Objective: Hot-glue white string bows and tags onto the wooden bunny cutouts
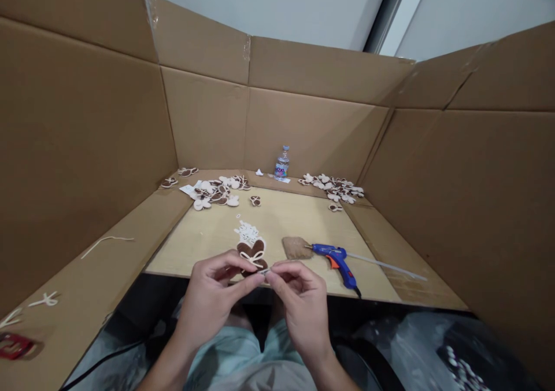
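Note:
My left hand [214,292] and my right hand [301,301] meet at the table's front edge, fingertips nearly touching. Both pinch at a small pale piece [265,271], mostly covered by the fingers and too small to name. Right behind them is a brown rabbit-shaped felt patch [259,246] with a white rim and a cream bow [251,256]. The left fingers overlap its lower part, and I cannot tell if they touch it. Just beyond lies a pile of small white pieces [248,233]. To the right, a blue glue gun [332,252] rests with its nozzle on a brown pad [297,248].
Finished-looking brown and white patches lie heaped at back left [217,193] and back right [336,187]. A water bottle [282,163] stands at the back. Cardboard walls [316,125] surround the table. A glue stick [390,266] extends rightward from the gun. Loose cord [106,240] lies left.

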`<action>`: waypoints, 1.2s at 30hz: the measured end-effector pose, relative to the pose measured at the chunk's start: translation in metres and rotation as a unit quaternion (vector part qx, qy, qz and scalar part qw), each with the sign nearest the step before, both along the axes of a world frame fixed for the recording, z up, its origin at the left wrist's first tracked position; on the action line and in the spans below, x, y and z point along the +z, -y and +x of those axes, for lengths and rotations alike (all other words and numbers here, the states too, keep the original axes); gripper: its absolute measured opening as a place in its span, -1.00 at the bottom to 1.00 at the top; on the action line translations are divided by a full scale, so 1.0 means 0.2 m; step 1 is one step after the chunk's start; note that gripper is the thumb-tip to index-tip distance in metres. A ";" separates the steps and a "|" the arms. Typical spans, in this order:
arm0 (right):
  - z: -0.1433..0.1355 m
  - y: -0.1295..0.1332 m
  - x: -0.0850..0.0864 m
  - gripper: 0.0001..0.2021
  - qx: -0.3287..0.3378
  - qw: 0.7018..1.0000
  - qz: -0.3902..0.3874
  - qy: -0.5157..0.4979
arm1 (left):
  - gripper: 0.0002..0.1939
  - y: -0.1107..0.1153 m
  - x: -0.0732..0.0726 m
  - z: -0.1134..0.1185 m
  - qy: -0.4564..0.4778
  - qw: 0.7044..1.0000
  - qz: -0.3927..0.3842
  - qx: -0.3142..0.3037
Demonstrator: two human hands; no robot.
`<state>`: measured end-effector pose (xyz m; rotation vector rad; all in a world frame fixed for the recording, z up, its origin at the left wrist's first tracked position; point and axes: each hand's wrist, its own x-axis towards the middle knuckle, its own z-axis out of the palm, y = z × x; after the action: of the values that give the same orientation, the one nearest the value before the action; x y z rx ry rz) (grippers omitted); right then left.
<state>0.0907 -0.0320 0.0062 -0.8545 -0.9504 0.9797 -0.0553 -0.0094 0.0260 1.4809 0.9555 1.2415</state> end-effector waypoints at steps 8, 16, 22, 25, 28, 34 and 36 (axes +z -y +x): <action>0.01 0.00 -0.02 -0.77 0.117 0.981 -0.057 -0.145 | -0.90 0.01 -0.02 0.00 0.071 0.994 -0.050 -0.062; 0.05 -0.02 -0.01 -0.59 0.184 0.966 -0.018 -0.180 | -0.85 0.00 -0.02 0.01 0.172 0.977 -0.091 -0.087; 0.10 -0.02 0.00 -0.61 0.123 0.991 0.032 -0.032 | -0.82 -0.01 -0.02 0.02 0.209 0.965 -0.108 -0.116; 0.11 0.00 0.03 -0.75 0.093 0.993 0.054 0.057 | -0.81 -0.01 -0.03 0.02 0.217 0.960 -0.105 -0.144; 0.13 0.02 0.05 -0.91 0.083 0.989 0.059 0.112 | -0.77 -0.01 -0.03 0.03 0.211 0.961 -0.099 -0.150; 0.22 0.06 0.08 -0.93 0.147 0.982 0.113 -0.047 | -0.69 -0.02 -0.05 0.03 0.175 0.973 -0.093 -0.121; 0.24 0.07 0.11 -0.88 0.138 0.966 0.148 -0.162 | -0.68 -0.02 -0.05 0.03 0.158 0.977 -0.084 -0.111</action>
<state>0.1394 -0.0466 0.0273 -0.3016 -0.9142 1.1391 -0.0492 -0.0063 0.0154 1.1785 0.6455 1.1584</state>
